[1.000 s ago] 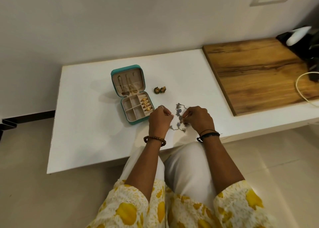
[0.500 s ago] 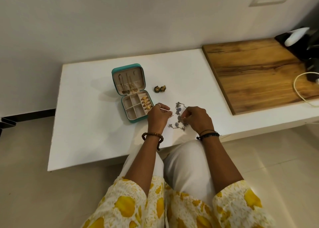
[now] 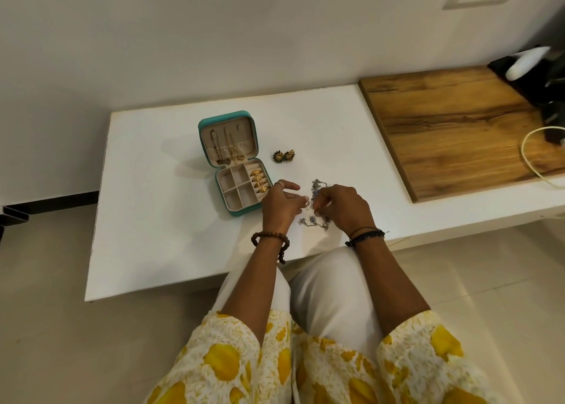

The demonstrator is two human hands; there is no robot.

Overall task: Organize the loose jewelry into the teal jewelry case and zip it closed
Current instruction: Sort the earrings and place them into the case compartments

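The teal jewelry case (image 3: 204,142) lies open on the white table (image 3: 159,220). Gold chains hang in its lid and several gold rings (image 3: 260,181) sit in the right slot of its tray. A silver necklace with blue stones (image 3: 315,220) lies just right of the case. My left hand (image 3: 279,206) and my right hand (image 3: 339,207) meet over it, both pinching a small piece of it between fingertips. Two dark flower earrings (image 3: 284,155) lie loose behind the hands.
A wooden board (image 3: 452,128) covers the table's right part. Black devices (image 3: 544,79) and a white cable (image 3: 529,155) sit at the far right. The wall runs close behind the table. My knees are under the table's front edge.
Both hands have lifted slightly off the table and drawn together, raising part of the necklace between the fingertips. The left index finger now points out.
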